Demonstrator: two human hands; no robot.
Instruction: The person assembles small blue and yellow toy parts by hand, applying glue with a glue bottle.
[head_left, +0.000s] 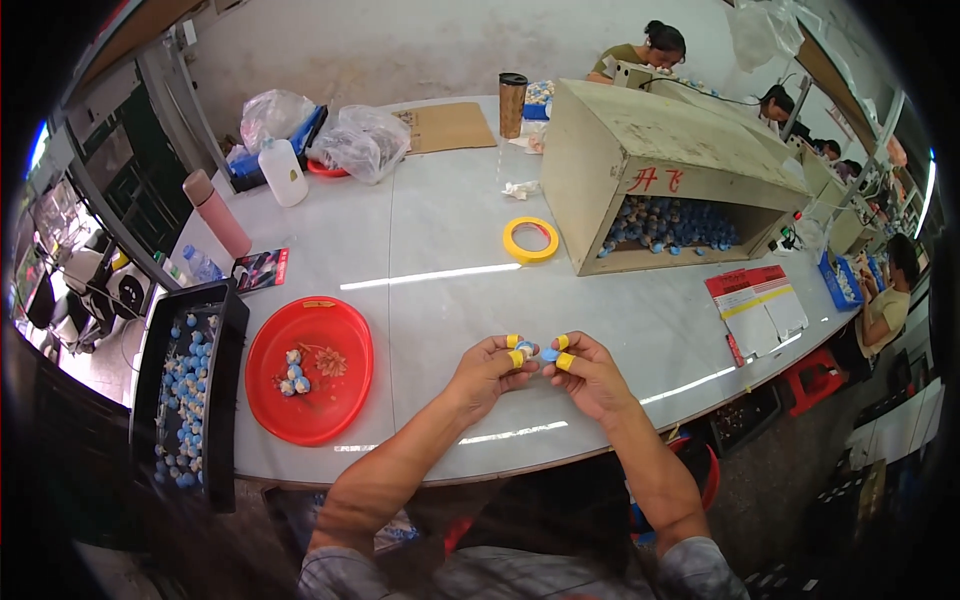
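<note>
My left hand [485,380] pinches a small blue-and-white piece [527,349] between thumb and fingertips, over the near part of the table. Close beside it, my right hand [595,382] is closed on a small blue piece [549,354]; whether the two pieces touch, I cannot tell. Yellow tape wraps the thumb and a finger of each hand. To the left lies a round red plate [266,360] with a flower print, holding several blue-and-white pieces [293,374]. A long black tray [238,330] with many similar pieces stands farther left.
A pale box [590,150], open at the front, holds a heap of blue pieces. Yellow tape roll [511,240], papers [757,310], pink flask [218,215], white bottle [283,175], brown tumbler [511,108] and plastic bags [365,140] stand around. Several people work at the back and right.
</note>
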